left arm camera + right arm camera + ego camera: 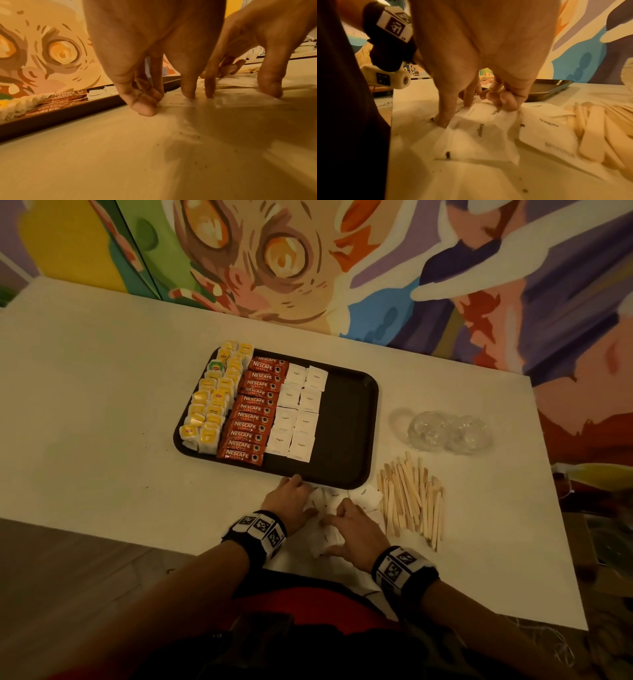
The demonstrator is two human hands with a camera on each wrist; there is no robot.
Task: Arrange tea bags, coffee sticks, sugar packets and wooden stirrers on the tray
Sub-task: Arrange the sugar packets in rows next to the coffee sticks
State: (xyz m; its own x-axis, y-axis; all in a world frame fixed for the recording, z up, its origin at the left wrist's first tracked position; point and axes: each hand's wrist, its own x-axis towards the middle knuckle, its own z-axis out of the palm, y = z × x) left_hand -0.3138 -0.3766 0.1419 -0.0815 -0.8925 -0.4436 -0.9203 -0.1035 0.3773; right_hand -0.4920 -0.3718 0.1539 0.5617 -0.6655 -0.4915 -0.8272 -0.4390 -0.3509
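Dark tray (346, 419) sits mid-table on a white table (102, 405), painted mural wall (342, 268) behind it. On the tray, left to right: two columns of yellow tea bags (210, 402) at the left edge, a stacked column of red coffee sticks (253, 409) just beside them, then two columns of white sugar packets (296, 412) touching the sticks. Right part of the tray is bare dark surface.

Loose sugar packets (342, 508) lie in a small heap on the table just near of the tray's near edge, under and between both hands. Wooden stirrers (411, 501) are piled on the table just right of that heap, off the tray, near its near right corner. Crumpled clear plastic (445, 431) lies right of the tray, far of the stirrers.

Left hand (291, 501) is at the left side of the heap, by the tray's near rim; left wrist view shows its fingers (142, 106) pointing down, slightly apart, tips pressing a packet edge on the table, thumb and forefinger close together at that edge; cannot tell if it is a real pinch. Right hand (356, 532) is on the near right part of the heap; right wrist view shows its curled fingers (505, 100) bunched on the top of a packet, thumb down at the packet's left side, gripping it. Both wrists carry black bands with printed marker tags (260, 529)
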